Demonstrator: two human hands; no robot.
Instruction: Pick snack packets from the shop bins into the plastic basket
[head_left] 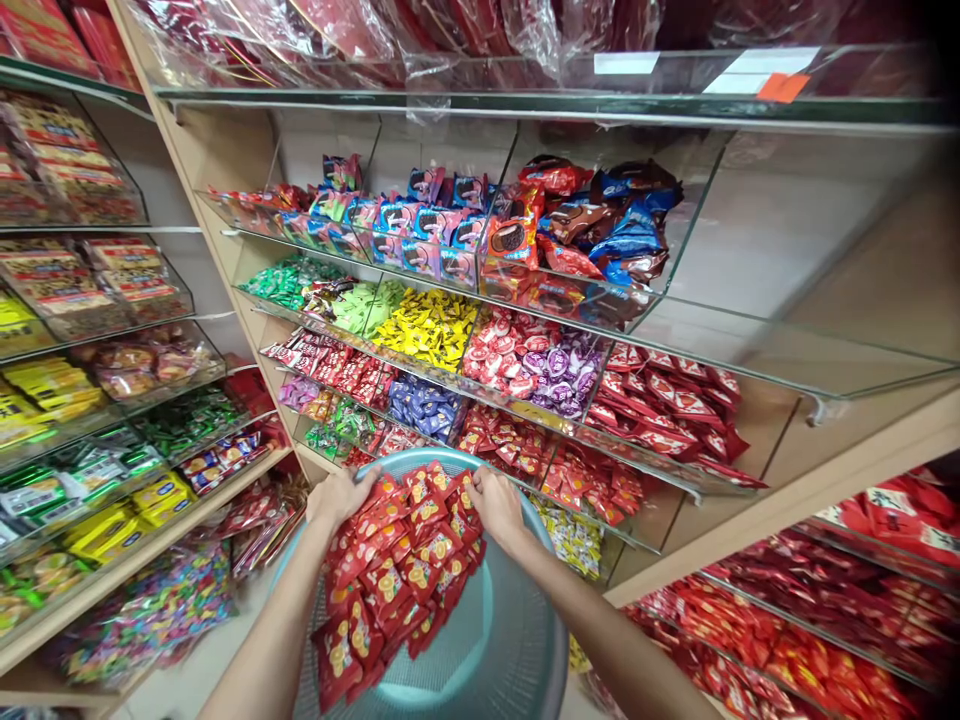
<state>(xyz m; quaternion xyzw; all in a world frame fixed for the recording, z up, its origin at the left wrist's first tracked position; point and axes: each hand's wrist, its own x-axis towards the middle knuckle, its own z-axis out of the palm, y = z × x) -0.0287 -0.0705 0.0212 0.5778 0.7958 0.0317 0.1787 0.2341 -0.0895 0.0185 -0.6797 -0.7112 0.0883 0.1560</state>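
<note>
While the left hand [341, 500] and right hand [498, 505] curl inward by the teal basin's rim [426, 456], how tightly or around what I cannot tell, red packets [409, 560] lie below the fingers.

The teal plastic basket [525, 600] is round, open-topped and finely perforated. Red packets [409, 560], glossy with orange-and-yellow prints, overlap in a heap from the basket's far rim to its near left; its bare bottom shows right of them.
</note>
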